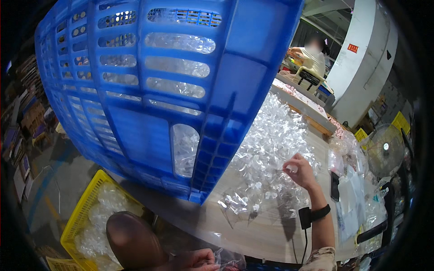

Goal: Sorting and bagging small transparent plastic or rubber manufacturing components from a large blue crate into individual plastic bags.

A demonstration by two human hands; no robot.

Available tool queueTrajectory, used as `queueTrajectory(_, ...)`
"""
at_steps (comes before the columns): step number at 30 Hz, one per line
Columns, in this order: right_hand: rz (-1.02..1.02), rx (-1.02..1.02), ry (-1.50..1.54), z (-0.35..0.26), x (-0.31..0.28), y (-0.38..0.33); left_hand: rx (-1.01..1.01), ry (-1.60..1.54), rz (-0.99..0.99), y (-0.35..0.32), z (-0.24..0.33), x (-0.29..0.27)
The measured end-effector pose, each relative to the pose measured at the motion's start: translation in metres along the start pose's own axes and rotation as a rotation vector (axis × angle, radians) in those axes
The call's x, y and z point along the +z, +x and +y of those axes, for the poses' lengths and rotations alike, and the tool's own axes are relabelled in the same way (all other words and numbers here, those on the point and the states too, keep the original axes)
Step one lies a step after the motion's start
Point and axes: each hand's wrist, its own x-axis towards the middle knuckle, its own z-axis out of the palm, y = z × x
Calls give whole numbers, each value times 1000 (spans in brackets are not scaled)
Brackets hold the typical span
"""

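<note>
My right hand [302, 171] is raised over the table, fingers curled in a pinch around a small clear plastic piece [292, 168]. Beneath and beyond it spreads a heap of shiny clear plastic pieces [271, 135]. At the lower edge my left hand [201, 259] is closed, with crumpled clear plastic film [228, 259] at its fingers; the frame edge cuts part of it off. A large blue slotted basket [144, 135] fills the upper left, tilted, with more clear plastic visible through its slots. A dark band with a small box [312, 217] and a cable sits on my right wrist.
A yellow basket [74, 217] of clear plastic stands low at left, beside a brown rounded shape [131, 239]. On the table's right lie a phone [334, 186], plastic bags [348, 156] and white sheets [351, 203]. A fan [385, 147] stands behind them. Another person [312, 61] sits far back.
</note>
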Motion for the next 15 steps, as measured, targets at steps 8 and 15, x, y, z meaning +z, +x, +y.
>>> queueTrajectory(8, 309, 247, 969, 13, -30, 29, 51, 131, 21, 2, 5, -1)
queueTrajectory(15, 450, 454, 893, 41, -16, 70, 33, 195, 48, 2, -8, -10)
